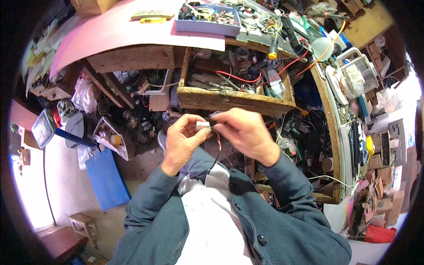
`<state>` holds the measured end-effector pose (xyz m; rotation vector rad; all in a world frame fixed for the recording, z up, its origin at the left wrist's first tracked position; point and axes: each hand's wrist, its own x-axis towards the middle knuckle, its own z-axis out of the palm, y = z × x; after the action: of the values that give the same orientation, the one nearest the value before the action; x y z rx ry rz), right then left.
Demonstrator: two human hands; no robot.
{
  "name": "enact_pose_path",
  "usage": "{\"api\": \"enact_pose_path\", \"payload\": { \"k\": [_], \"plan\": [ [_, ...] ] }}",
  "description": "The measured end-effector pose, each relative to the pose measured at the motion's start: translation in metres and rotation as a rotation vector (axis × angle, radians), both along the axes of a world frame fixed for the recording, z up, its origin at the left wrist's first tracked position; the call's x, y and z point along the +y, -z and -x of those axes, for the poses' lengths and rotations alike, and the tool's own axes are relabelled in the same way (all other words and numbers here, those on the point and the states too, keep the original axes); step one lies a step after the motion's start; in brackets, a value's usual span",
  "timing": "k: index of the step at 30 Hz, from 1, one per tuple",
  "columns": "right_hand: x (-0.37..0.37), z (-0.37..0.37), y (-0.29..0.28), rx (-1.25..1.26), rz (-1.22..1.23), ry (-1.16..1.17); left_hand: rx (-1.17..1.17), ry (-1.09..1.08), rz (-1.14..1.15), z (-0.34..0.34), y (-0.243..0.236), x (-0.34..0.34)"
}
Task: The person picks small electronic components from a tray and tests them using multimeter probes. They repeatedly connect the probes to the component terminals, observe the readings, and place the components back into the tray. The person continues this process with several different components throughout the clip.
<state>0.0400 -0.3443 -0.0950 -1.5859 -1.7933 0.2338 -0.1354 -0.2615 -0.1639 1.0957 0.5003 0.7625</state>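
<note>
In front of my lap, my left hand (181, 140) pinches a small white block-shaped piece (202, 125) between thumb and fingers. Close beside it, my right hand (248, 133) is closed, its fingertips pressed together at the block's right end. A small dark bit shows there, too blurred to name. Below the fingertips hangs a thin cable (219, 145), reddish and pale at the top and dark further down. Whether it joins the white piece is hidden by my fingers. Just beyond both hands is the front of an open wooden drawer (234, 100).
Red and black test leads (240, 79) trail over the drawer. On the pink-topped bench (110, 33) stand a blue-grey box of small parts (207, 27) and a yellow-handled tool (153, 20). A platform scale (106, 176) is at left. A second cluttered drawer (336, 154) lies right.
</note>
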Motion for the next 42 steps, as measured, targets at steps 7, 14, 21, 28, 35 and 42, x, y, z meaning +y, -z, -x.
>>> {"api": "enact_pose_path", "payload": {
  "k": [7, 14, 21, 28, 35, 42],
  "plan": [
    [0.008, 0.012, 0.012, 0.021, 0.143, -0.164, 0.043, -0.02, -0.006, 0.014, 0.003, 0.0],
    [-0.006, 0.015, 0.027, -0.233, 0.236, -0.113, 0.158, 0.179, -0.008, 0.023, 0.015, 0.002],
    [-0.012, 0.015, 0.031, -0.217, 0.33, -0.226, 0.444, 0.147, -1.002, 0.033, 0.002, 0.002],
    [-0.007, 0.02, 0.039, -0.023, 0.399, -0.237, 0.522, 0.166, -1.195, 0.036, -0.003, -0.005],
    [-0.011, 0.022, 0.043, -0.057, 0.47, -0.27, 0.562, 0.122, -1.49, 0.032, 0.004, -0.007],
    [-0.014, 0.013, 0.047, -0.024, 0.586, -0.389, 0.532, 0.247, -1.534, 0.037, 0.004, -0.01]
  ]
}}
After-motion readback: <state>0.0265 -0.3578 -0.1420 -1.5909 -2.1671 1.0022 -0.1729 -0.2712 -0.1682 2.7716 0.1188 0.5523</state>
